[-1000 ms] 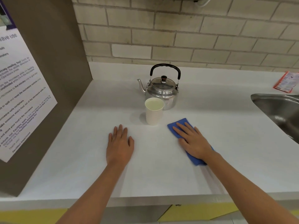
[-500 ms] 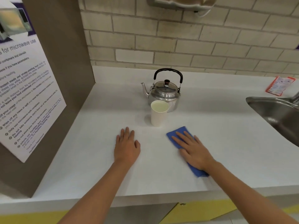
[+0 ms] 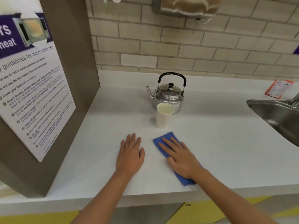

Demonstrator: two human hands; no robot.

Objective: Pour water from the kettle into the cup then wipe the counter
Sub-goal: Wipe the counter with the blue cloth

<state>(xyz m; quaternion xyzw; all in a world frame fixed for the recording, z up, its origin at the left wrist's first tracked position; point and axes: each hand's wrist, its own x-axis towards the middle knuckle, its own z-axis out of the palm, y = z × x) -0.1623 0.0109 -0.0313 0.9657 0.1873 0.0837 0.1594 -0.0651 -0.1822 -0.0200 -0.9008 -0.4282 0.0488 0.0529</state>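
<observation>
A: What's on the bench [image 3: 218,143]?
B: One kettle [image 3: 168,97] at twelve o'clock, one cup [image 3: 164,117] touching or just before it, one blue cloth [image 3: 163,139], one red packet [image 3: 279,88] at two o'clock.
A: Hands?
B: Left hand [image 3: 130,156] flat, fingers spread, holding nothing. Right hand [image 3: 181,156] flat, pressing the cloth near the front edge.
A: Room?
B: Open bench at nine; a sink [image 3: 275,115], cut off, at three. The poster's [image 3: 30,88] small print is hard to read.

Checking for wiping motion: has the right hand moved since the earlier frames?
No clear move. The right hand lies flat on the cloth, just as near the cup; only the camera tilted.
</observation>
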